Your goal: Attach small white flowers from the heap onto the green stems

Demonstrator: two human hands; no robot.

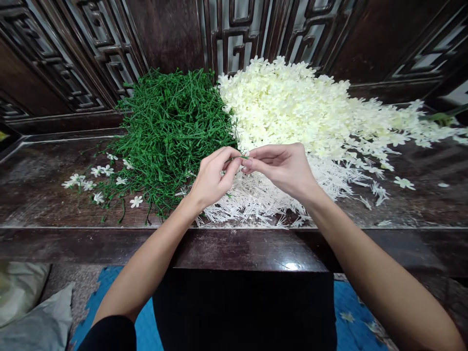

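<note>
- Above the tabletop [431, 207], near its front edge, I have both hands meeting fingertip to fingertip, between the piles.
- My left hand [215, 175] pinches a thin green stem [244, 157] between thumb and forefinger, its other fingers curled.
- My right hand [287, 168] is pinched too, thumb and fingertips closed at the stem's right end; whether it also grips some small white piece I cannot tell from my feed.
- So the stem sits right between the two hands, lifted over the white bits.
- Behind and to the left of my left hand, I see a heap of green sprigs [171, 122].
- Behind both hands and to the right, cream blossoms [288, 105] are piled high, trailing off thinly to the right.
- Directly below my hands, spiky white bits [252, 200] spread in front of the blossoms.
- Left of the sprigs, I count several flowers [136, 201] lying loose, some on green stems.
- Farther right, one blossom [404, 183] lies apart.
- Dark lattice [237, 34] backs the tabletop.
- Down on the floor, I make out a blue mat [149, 321] and, at lower left, pale bags [40, 312].
</note>
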